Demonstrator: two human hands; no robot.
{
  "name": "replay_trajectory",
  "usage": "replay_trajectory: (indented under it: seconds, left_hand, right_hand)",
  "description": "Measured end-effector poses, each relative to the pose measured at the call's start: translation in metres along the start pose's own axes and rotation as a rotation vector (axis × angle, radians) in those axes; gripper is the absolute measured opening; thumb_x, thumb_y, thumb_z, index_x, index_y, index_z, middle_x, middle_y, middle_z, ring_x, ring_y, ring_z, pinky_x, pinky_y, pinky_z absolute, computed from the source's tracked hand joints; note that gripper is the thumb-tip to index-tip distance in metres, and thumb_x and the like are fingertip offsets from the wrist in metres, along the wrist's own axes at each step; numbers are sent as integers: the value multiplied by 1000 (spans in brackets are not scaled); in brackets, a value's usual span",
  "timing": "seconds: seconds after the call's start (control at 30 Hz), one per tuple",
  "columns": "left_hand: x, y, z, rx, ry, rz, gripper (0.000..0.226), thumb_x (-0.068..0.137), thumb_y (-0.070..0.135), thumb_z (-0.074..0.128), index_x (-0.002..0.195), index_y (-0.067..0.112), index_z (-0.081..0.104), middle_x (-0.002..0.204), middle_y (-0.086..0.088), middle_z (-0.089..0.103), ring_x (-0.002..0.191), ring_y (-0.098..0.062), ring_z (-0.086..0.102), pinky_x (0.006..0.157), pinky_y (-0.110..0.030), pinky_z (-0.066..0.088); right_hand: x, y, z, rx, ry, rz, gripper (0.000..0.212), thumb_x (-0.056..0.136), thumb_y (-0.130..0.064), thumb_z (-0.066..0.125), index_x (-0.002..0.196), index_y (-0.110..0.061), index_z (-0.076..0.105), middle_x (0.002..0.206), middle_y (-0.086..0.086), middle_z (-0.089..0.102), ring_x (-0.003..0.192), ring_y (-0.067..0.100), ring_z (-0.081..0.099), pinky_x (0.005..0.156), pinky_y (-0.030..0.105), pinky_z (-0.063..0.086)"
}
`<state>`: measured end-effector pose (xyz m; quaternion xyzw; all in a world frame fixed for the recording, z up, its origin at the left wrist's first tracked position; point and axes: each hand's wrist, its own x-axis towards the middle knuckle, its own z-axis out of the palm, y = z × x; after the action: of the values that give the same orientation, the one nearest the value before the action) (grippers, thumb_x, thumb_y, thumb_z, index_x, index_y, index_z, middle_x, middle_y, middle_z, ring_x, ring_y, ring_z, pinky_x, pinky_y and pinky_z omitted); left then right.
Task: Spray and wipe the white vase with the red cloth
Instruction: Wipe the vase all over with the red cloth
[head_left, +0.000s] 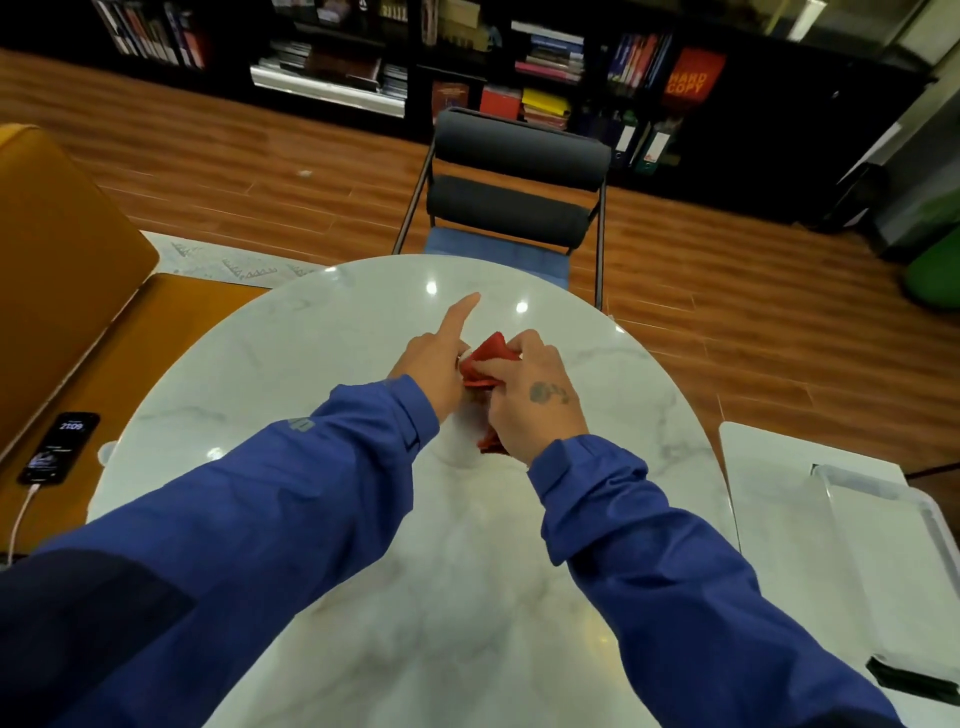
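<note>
The white vase (458, 440) stands mid-table on the round marble table (332, 395), almost wholly hidden by my hands; only its pale lower body shows between my wrists. My left hand (435, 358) grips its top from the left, with the index finger pointing straight out toward the far edge. My right hand (525, 396) holds the bunched red cloth (488, 358) pressed against the vase's right side, and a fold of the cloth hangs below the palm. No spray bottle is in view.
A black chair (514, 208) with a blue seat stands at the table's far edge. A phone (60, 447) on a cable lies on the orange bench at left. A clear tray (883, 540) sits on a white side table at right. Bookshelves line the back wall.
</note>
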<state>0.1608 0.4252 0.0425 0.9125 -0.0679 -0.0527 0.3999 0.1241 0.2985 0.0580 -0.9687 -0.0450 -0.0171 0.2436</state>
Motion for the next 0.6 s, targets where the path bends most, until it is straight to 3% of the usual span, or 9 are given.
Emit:
replay_trajectory:
  seconds: [0.2,0.3,0.4,0.5,0.6]
  left_hand:
    - [1,3,0,-19,-40,-26,98,73,24,79,148,32,17,89,-3,62,82,-21,60,84,-29,48]
    - [2,0,2,-20,-44,-24,98,72,30,80,147,31,18,97,-4,63,86,-20,60,85,-27,46]
    - [3,-4,3,-4,-24,-39,94,75,29,77,147,32,17,99,-6,64,89,-23,61,87,-30,48]
    - [3,-7,6,29,15,-31,85,82,16,69,148,32,17,100,-11,64,91,-26,62,84,-29,49]
    - [3,-8,7,-9,-9,-19,91,77,21,75,147,31,19,95,-9,65,85,-23,62,78,-23,43]
  right_hand:
    - [9,3,-11,-279,41,-37,28,88,-21,65,113,-32,67,115,2,44,107,26,41,88,37,46]
    - [10,3,-9,-228,129,-18,34,87,-17,65,120,-27,63,121,6,45,111,28,42,86,35,45]
    - [5,0,-2,-191,41,4,40,90,-14,59,127,-30,58,124,4,41,115,27,40,91,34,44]
    - [-4,-2,1,-64,-3,4,39,91,-9,55,119,-34,63,118,-1,39,112,21,38,86,24,37]
    - [-5,3,-8,-112,-26,6,32,90,-14,58,111,-35,67,106,-5,33,104,18,37,83,23,34]
